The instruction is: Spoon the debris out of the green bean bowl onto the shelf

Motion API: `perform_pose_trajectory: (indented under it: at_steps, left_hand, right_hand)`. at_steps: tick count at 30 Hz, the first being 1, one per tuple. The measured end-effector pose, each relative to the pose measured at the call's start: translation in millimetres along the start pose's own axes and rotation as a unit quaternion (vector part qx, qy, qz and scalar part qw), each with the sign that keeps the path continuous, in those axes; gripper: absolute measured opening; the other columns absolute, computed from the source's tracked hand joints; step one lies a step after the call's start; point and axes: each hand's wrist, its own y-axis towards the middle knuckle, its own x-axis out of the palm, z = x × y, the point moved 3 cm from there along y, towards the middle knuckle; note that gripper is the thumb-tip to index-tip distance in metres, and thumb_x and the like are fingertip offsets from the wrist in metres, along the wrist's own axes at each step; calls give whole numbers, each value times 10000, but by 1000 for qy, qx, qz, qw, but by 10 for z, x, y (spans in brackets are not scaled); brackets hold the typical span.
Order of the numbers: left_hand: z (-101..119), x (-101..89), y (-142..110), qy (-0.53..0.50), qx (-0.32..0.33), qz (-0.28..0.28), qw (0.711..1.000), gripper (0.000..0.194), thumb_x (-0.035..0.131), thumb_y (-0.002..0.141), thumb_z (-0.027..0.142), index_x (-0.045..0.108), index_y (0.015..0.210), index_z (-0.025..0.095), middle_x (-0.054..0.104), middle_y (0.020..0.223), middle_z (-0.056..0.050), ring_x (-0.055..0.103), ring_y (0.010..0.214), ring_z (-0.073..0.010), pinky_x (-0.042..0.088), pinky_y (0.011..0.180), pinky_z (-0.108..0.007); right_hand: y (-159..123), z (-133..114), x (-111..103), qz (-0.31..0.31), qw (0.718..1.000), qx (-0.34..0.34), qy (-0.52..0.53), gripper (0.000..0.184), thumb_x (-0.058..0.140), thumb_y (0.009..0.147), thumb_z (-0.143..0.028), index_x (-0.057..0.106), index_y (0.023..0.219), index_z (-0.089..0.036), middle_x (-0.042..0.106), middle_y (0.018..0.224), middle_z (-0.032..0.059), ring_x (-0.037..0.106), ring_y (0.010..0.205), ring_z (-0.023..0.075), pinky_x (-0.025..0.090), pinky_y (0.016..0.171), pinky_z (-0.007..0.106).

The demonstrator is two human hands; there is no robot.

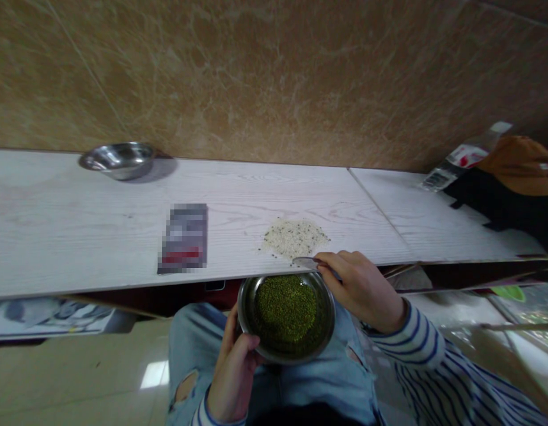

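Left hand (238, 364) grips a steel bowl (251, 331) of green beans (287, 307) below the bench (238, 260) edge; right hand (358, 284) pinches a spoon (306, 261) beside white grains (296, 236) speckled with dark bits. Short, shallow strokes and a level bowl would limit spills.

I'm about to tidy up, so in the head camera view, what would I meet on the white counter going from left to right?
Stainless-steel bowl → flat rectangular item, pixelated → pile of pale grains with dark specks → clear plastic bottle → brown-and-black fabric item.
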Motion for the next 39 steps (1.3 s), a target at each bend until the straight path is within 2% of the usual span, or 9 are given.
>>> perform_pose_trajectory:
  at_steps: [8, 14, 23, 30, 35, 39]
  left_hand:
    - [22, 15, -17, -11, -4, 5, 1000, 703, 583, 649, 151, 480, 1322, 326, 610, 1136, -12, 540, 893, -199, 492, 639, -306]
    - [14, 7, 4, -8, -1, 8, 1000, 682, 587, 647, 151, 505, 1303, 317, 615, 1129, -15, 537, 886, -194, 477, 611, -281]
    - [31, 30, -17, -10, 2, 16, 1000, 710, 577, 655, 150, 463, 1341, 294, 623, 1108, -30, 534, 879, -204, 488, 614, -301]
    - [29, 23, -17, -5, 4, 10, 1000, 667, 603, 640, 161, 520, 1285, 308, 622, 1130, -25, 543, 911, -212, 476, 615, -289]
    - [41, 57, -45, -6, 5, 25, 1000, 684, 584, 622, 152, 521, 1285, 312, 640, 1057, -15, 548, 837, -190, 470, 599, -283]
    - [30, 44, -31, -5, 4, 15, 1000, 641, 593, 627, 161, 552, 1249, 309, 628, 1105, -21, 548, 891, -201, 481, 638, -298]
  right_hand:
    - [-107, 67, -27, 19, 1000, 13, 9, 245, 445, 924, -235, 623, 1081, -173, 699, 899, 80, 635, 816, 192, 478, 767, 356]
    - [-113, 70, -10, 16, 1000, 16, -1, 245, 442, 927, -241, 628, 1075, -180, 701, 898, 78, 639, 813, 194, 485, 762, 366]
    - [-128, 74, 13, 6, 1000, 14, 13, 239, 450, 926, -224, 618, 1087, -172, 697, 892, 77, 635, 812, 194, 484, 759, 364]
    - [-122, 55, -3, 15, 1000, 9, 20, 227, 456, 920, -215, 617, 1076, -176, 703, 906, 71, 638, 815, 192, 486, 755, 361]
    - [-110, 39, 4, 7, 1000, 12, 20, 228, 459, 918, -211, 622, 1072, -172, 701, 904, 81, 641, 827, 200, 491, 777, 374]
    - [-90, 37, 21, 7, 1000, 18, 23, 231, 455, 918, -214, 625, 1068, -172, 700, 892, 82, 643, 818, 201, 497, 775, 375]
